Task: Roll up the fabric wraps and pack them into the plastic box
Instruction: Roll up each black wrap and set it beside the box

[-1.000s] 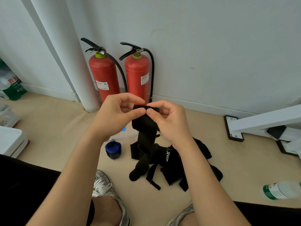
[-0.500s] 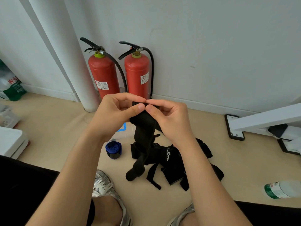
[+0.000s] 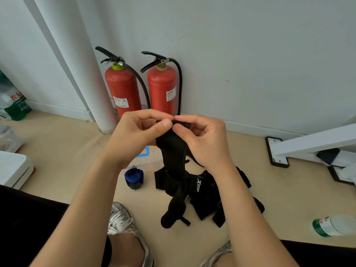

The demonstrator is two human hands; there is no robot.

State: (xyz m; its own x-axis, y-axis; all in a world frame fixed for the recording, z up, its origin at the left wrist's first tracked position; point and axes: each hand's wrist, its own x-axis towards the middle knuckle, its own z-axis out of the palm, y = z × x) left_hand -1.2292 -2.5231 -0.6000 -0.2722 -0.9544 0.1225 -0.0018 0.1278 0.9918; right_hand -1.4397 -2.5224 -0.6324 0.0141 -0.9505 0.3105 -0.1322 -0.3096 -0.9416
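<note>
The left hand [image 3: 134, 139] and right hand [image 3: 204, 143] both pinch the top end of a black wrap [image 3: 173, 157], thumbs almost touching; its tail hangs to the pile [image 3: 206, 193] on the floor [image 3: 77, 151], near the blue roll [image 3: 134, 177] and the box [image 3: 152, 158]. The first turn may go crooked or open again if one thumb slips, because the tail pulls down. A second ago the top edge showed flat between the thumbs; now it is tucked under them.
</note>
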